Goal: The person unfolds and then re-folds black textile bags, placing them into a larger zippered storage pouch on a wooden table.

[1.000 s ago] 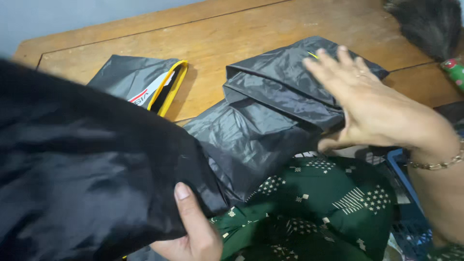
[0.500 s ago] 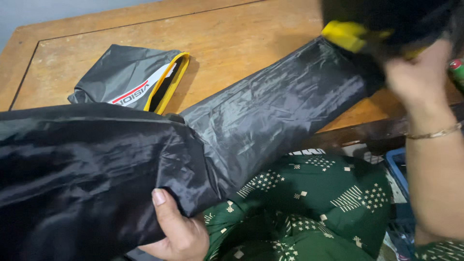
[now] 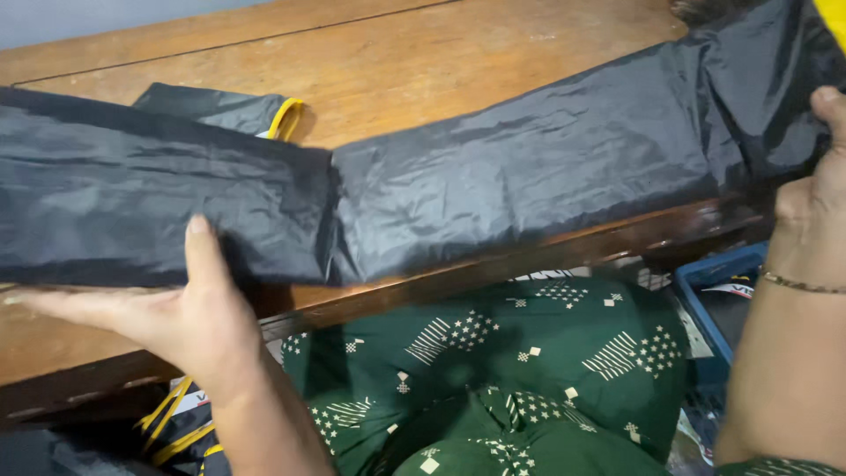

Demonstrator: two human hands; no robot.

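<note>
hands stretch long black plastic bag (image 3: 493, 189) flat across the frame over wooden table (image 3: 423, 62): left hand (image 3: 176, 308) grips its lower-left edge, right hand (image 3: 815, 194) grasps the right end.

Black bag (image 3: 493, 189) now pulled out long & flat across table (image 3: 423, 62); 1 s ago it lay bunched in folds. Right hand (image 3: 815, 189) went from flat on the folds to gripping far right end. Left hand (image 3: 167, 304) moved up, thumb over bag edge. Folded bag (image 3: 220, 107) now half hidden behind.
</note>
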